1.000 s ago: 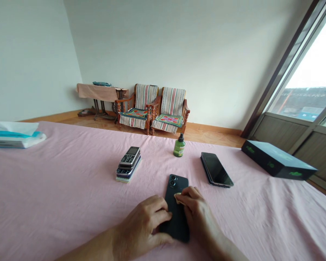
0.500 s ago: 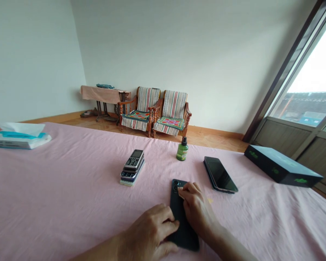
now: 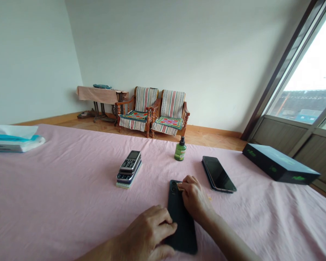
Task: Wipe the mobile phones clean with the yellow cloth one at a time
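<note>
A dark smartphone (image 3: 180,224) lies back side up on the pink cloth, its camera lenses at the far end. My left hand (image 3: 149,232) grips the phone's near left edge, fingers curled over it. Bent over the far right part of the phone, my right hand (image 3: 193,197) pinches a small tan piece (image 3: 180,186), perhaps folded cloth or a pad, against the back beside the lenses. Most of that piece is hidden by the fingers.
Left of centre is a stack of keypad phones (image 3: 129,168); a green bottle (image 3: 180,150) with a black cap stands farther back. Stacked smartphones (image 3: 219,174) lie to the right, near a black box (image 3: 279,163). A tissue pack (image 3: 15,139) rests at far left on the pink cloth (image 3: 70,188).
The view has shifted slightly, moving most things a little left in the picture. Both hands keep their places at the phone, the right still pressing the tan piece near the lenses.
</note>
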`<state>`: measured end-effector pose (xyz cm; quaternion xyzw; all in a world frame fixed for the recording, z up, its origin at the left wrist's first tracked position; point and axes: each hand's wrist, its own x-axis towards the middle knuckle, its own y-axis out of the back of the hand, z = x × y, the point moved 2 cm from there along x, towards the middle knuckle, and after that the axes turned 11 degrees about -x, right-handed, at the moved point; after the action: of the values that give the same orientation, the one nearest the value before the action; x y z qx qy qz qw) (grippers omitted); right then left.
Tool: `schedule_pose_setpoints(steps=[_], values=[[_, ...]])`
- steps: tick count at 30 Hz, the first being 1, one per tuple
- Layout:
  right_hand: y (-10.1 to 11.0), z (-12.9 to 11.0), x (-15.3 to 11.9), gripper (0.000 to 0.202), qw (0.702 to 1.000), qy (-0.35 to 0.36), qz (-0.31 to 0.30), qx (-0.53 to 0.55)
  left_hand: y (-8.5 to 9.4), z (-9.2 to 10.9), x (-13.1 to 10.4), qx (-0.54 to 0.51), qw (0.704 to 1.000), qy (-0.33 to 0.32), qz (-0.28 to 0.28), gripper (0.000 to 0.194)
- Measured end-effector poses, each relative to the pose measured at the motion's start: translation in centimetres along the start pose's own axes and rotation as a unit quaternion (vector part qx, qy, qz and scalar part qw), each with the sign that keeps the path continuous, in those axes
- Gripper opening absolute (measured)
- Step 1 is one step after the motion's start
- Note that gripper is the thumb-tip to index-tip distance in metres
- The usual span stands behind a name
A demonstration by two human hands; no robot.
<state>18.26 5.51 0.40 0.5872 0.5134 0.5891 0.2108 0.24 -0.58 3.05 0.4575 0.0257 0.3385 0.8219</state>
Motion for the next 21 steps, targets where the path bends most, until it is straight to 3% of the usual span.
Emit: schedule_pose_setpoints(steps=[8,14,21], values=[[-0.1,-0.6,0.0,0.035,0.998,0.037,-0.037,0.046,0.1,0.1,0.3,-0.004,0.999,0.037,-0.040,0.031],[-0.3,0.1,-0.2,0.036,0.998,0.015,-0.019,0.061,0.3,0.2,0.1,-0.029,0.998,0.044,-0.026,0.038],[-0.3,-1.2,-0.6,0.037,0.995,0.039,-0.015,0.091,0.5,-0.2,0.1,-0.058,0.996,0.056,-0.022,0.045]])
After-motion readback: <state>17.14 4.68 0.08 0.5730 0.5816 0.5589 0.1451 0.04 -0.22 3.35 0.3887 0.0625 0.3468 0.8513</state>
